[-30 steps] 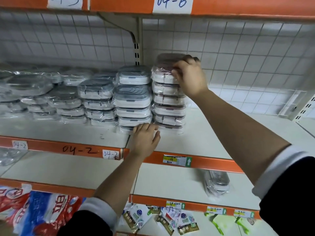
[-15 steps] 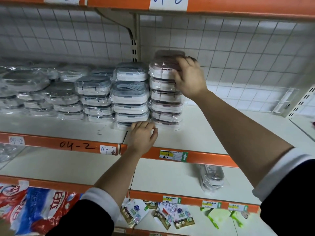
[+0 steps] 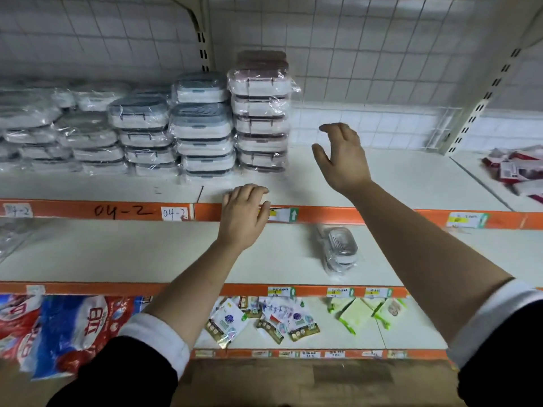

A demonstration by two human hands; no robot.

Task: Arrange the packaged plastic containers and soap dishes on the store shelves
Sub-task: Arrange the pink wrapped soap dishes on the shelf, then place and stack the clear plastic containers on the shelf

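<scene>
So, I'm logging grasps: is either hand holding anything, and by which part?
Nothing is held. The right hand is open, clear of the pink-lidded stack; the left hand lies over the shelf edge, gripping nothing.

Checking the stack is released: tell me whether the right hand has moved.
Yes. The right hand has come off the pink-lidded stack, rightward and lower.

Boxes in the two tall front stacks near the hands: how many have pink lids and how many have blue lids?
Pink-lidded boxes: 6
Blue-lidded boxes: 4
Total: 10
The back boxes standing behind these stacks are not counted.
</scene>
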